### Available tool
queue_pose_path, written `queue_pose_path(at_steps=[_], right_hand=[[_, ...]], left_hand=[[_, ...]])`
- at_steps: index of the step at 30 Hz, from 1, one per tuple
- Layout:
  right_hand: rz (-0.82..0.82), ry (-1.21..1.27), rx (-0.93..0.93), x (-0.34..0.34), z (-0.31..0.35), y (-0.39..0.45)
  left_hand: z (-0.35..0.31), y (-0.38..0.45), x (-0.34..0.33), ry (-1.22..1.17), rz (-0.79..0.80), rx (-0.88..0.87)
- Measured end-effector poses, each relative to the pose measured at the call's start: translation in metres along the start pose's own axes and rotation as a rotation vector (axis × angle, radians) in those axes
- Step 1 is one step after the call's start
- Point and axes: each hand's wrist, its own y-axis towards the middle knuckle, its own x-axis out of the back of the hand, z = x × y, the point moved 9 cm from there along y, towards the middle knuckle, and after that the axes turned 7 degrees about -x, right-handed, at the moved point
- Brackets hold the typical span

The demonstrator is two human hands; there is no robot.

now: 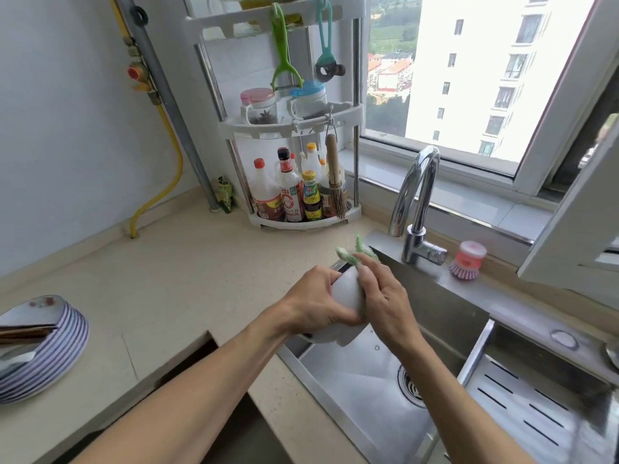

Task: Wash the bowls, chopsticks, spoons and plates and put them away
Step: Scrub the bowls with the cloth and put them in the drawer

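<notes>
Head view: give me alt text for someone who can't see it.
Over the sink, the left hand grips a white bowl while the right hand presses a green cloth against it. Striped plates sit on the counter.

Printed labels are showing on the clear plastic sauce bottle with the red cap (290, 192) and the small dark bottle with the yellow-green label (312, 199) (both on the rack's bottom shelf), but their characters are blurring beyond reading.
</notes>
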Motion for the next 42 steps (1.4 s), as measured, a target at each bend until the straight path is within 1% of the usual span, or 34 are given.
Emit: queue_pose_path(at_steps=[1, 2, 3, 6, 7, 8, 9, 10, 13, 14, 16, 18, 20, 22, 24, 25, 27, 29, 30, 31, 33, 34, 35, 37, 38, 39, 40, 42], right_hand=[[-0.010, 0.060, -0.091, 0.005, -0.008, 0.010], [-0.003, 0.055, -0.142, 0.007, -0.011, 0.014], [-0.002, -0.001, -0.132, 0.006, -0.007, 0.012], [0.020, -0.194, 0.097, -0.017, 0.016, -0.009], [0.020, -0.179, 0.140, -0.022, 0.018, -0.014], [0.002, -0.116, 0.130, -0.019, 0.014, -0.013], [-0.028, -0.009, 0.048, -0.013, 0.005, -0.007], [-0.024, 0.113, -0.087, -0.007, -0.008, 0.003], [0.138, 0.478, -0.555, -0.012, -0.050, 0.007], [0.191, 0.583, -0.639, -0.017, -0.056, 0.002], [0.213, 0.736, -0.710, -0.022, -0.064, -0.004], [0.194, 0.792, -0.702, -0.023, -0.063, -0.005], [0.113, 0.761, -0.655, -0.019, -0.058, -0.004], [-0.023, 0.591, -0.584, -0.008, -0.052, 0.003], [-0.127, 0.382, -0.448, 0.002, -0.040, 0.010], [-0.146, 0.276, -0.352, 0.005, -0.031, 0.011], [-0.133, 0.056, -0.146, 0.004, -0.008, 0.003], [-0.139, -0.028, -0.004, 0.004, 0.010, -0.006], [-0.144, -0.016, -0.002, 0.008, 0.013, -0.005], [-0.135, 0.027, -0.065, 0.012, 0.007, 0.004], [-0.077, 0.092, -0.269, 0.016, -0.006, 0.021], [-0.038, 0.048, -0.321, 0.016, -0.005, 0.026], [-0.013, -0.038, -0.309, 0.014, -0.001, 0.026], [0.011, -0.248, -0.153, 0.003, 0.013, 0.019], [0.011, -0.301, -0.085, -0.003, 0.018, 0.013], [0.006, -0.301, -0.053, -0.008, 0.019, 0.009], [0.010, -0.266, -0.085, -0.008, 0.014, 0.009], [0.040, -0.104, -0.257, -0.001, -0.007, 0.020]], left_hand=[[0.000, -0.002, 0.000, 0.010, 0.009, -0.001], [0.000, -0.005, 0.000, 0.000, 0.011, 0.008], [0.002, -0.006, 0.001, -0.016, 0.002, 0.017], [0.007, -0.006, 0.008, -0.072, -0.055, 0.018], [0.008, -0.006, 0.008, -0.083, -0.053, 0.010], [0.007, -0.007, 0.008, -0.081, -0.044, 0.002], [0.005, -0.008, 0.007, -0.072, -0.024, -0.008], [0.002, -0.010, 0.006, -0.061, -0.002, -0.020], [-0.009, -0.014, 0.006, -0.050, 0.044, -0.053], [-0.013, -0.014, 0.006, -0.052, 0.050, -0.071], [-0.016, -0.015, 0.008, -0.032, 0.058, -0.089], [-0.013, -0.013, 0.011, 0.002, 0.056, -0.065], [-0.008, -0.009, 0.013, 0.030, 0.053, -0.031], [-0.006, -0.002, 0.013, 0.075, 0.042, -0.003], [-0.002, 0.002, 0.013, 0.055, 0.002, 0.031], [0.000, 0.004, 0.013, 0.031, -0.020, 0.036], [0.005, 0.005, 0.010, 0.002, -0.039, 0.028], [0.007, 0.005, 0.006, -0.027, -0.038, 0.002], [0.006, 0.004, 0.004, -0.032, -0.038, -0.016], [0.004, 0.004, 0.004, -0.025, -0.038, -0.031], [0.004, 0.003, 0.004, -0.018, -0.042, -0.026], [0.004, 0.004, 0.004, -0.017, -0.049, -0.021], [0.005, 0.005, 0.004, -0.006, -0.054, -0.014], [0.011, 0.008, 0.006, 0.010, -0.077, 0.003], [0.014, 0.009, 0.007, 0.006, -0.082, 0.004], [0.016, 0.010, 0.007, 0.008, -0.074, -0.001], [0.017, 0.009, 0.006, 0.023, -0.057, -0.006], [0.016, 0.005, 0.004, 0.055, -0.023, -0.024]])
